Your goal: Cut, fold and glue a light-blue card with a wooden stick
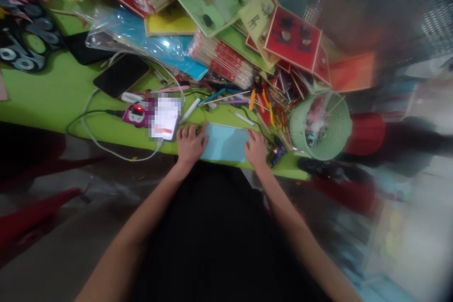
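Note:
A light blue sheet of paper (226, 141) lies at the near edge of the green table (53, 99). My left hand (190, 142) rests on its left edge, fingers curled and pressed down on it. My right hand (256, 148) presses on the sheet's right edge, fingers bent. Both hands hold the sheet flat between them. Whether anything small sits under the fingers is hidden.
A pale green basket (322, 127) with sticks stands right of the sheet. Pens, pliers and sticks (262, 104) lie behind it. A black phone (122, 75), a magenta device (136, 114) with cables and stacked coloured cards (293, 37) fill the back.

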`<state>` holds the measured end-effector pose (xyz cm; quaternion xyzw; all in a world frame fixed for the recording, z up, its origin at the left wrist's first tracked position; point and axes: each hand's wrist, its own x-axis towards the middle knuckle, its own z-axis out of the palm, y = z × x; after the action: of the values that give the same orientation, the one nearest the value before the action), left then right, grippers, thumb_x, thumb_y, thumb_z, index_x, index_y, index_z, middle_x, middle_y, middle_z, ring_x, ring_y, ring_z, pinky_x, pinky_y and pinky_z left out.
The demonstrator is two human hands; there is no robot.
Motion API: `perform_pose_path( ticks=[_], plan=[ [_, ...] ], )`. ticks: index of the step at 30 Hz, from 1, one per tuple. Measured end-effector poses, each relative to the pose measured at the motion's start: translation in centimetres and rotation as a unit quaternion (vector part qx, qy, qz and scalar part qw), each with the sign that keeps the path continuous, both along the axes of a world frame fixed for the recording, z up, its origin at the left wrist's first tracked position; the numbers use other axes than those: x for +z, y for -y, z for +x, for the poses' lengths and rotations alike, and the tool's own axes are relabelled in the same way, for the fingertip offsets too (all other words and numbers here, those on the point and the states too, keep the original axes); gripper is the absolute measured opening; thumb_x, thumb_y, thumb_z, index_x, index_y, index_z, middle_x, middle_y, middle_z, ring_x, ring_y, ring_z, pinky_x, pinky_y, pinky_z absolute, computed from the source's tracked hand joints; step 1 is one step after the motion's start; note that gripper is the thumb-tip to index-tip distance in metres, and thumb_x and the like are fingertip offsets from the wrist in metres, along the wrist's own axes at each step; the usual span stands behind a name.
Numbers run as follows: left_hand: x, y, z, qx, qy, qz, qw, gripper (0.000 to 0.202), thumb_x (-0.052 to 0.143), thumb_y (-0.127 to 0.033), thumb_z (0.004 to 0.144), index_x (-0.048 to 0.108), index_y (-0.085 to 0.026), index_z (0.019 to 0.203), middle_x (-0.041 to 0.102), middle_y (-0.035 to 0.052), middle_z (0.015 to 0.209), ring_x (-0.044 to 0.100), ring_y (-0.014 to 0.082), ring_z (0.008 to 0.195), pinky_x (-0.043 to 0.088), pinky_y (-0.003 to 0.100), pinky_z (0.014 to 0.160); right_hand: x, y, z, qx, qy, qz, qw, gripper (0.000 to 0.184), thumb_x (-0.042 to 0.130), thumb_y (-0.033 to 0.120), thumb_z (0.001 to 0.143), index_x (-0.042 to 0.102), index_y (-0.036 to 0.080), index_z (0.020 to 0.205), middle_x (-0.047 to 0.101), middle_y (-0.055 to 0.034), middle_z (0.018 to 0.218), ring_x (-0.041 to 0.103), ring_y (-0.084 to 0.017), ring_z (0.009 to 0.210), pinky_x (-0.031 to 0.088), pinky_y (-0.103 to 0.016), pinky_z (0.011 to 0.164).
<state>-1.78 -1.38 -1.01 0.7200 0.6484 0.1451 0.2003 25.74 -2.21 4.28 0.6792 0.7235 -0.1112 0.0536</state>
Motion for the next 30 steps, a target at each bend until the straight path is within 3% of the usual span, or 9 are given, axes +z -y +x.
perform_pose_path(
  ticks=[23, 30],
  plan=[
    [-0.3, 0.0, 0.1, 0.002, 0.004, 0.015, 1.0, 0.052, 0.043, -0.045, 0.105, 0.058, -0.027, 0.151, 0.064, 0.0161, 0.135, 0.054, 0.0363, 0.124, 0.036, 0.055, 0.11, 0.3, -0.5, -1.5, 0.018, -0.028, 0.015, 0.999, 0.054, 0.048, 0.029, 0.101, 0.053, 0.014, 0.152, 0.058, -0.0172, 0.147, 0.049, -0.033, 0.128, 0.037, -0.048, 0.111],
    [0.0, -0.1, 0.1, 0.005, 0.011, 0.019, 1.0, 0.051, 0.042, -0.045, 0.105, 0.06, -0.026, 0.149, 0.064, 0.0166, 0.134, 0.054, 0.0366, 0.124, 0.037, 0.055, 0.109, -0.3, -0.7, -2.3, 0.045, -0.023, -0.006, 0.999, 0.055, 0.05, 0.028, 0.1, 0.052, 0.014, 0.153, 0.058, -0.0176, 0.147, 0.05, -0.033, 0.129, 0.037, -0.048, 0.11]
  ],
)
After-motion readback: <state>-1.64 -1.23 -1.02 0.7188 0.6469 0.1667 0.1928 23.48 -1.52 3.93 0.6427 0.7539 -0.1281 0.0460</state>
